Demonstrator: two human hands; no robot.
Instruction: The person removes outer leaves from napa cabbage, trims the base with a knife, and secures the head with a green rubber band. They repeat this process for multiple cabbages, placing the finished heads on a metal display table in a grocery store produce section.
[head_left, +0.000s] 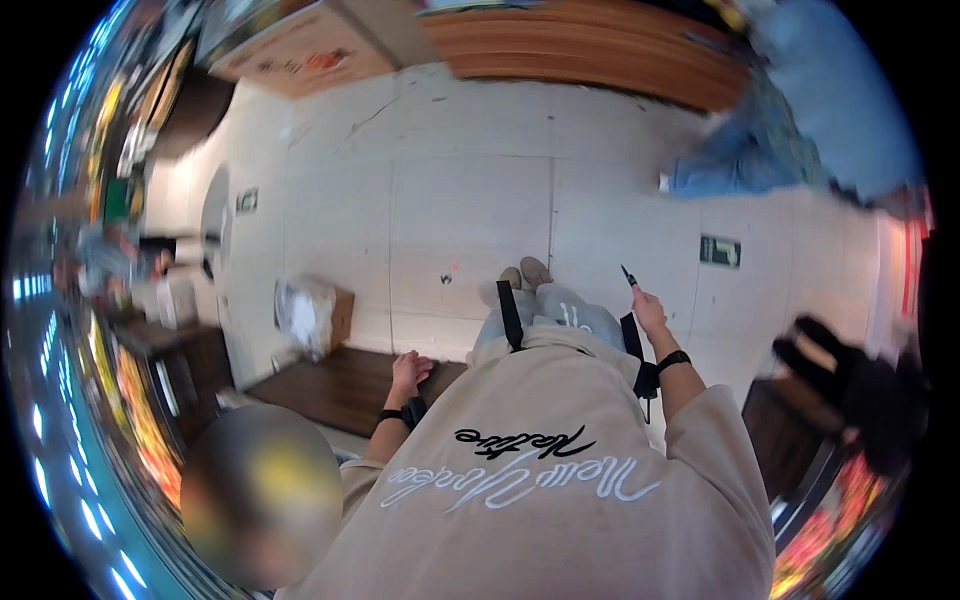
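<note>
My right hand (649, 310) is shut on a small dark pointed tool (628, 277), perhaps a knife, whose tip points away from me over the pale tiled floor (472, 210). On the other side, my left hand (412, 370) hangs beside a dark wooden counter (330, 382). Its fingers are loosely bent and apart, with nothing in them. Whether it touches the counter edge I cannot tell. At that counter's far end sits a cardboard box (343, 320) with a whitish plastic bag (306, 315) against it.
A brown wooden counter (585, 49) and a printed carton (315, 56) stand ahead. At upper right is a person in blue jeans (724, 172); a person in dark clothes (889, 397) is at right. Dark cabinets (199, 360) and blurred colourful displays (142, 405) line the left.
</note>
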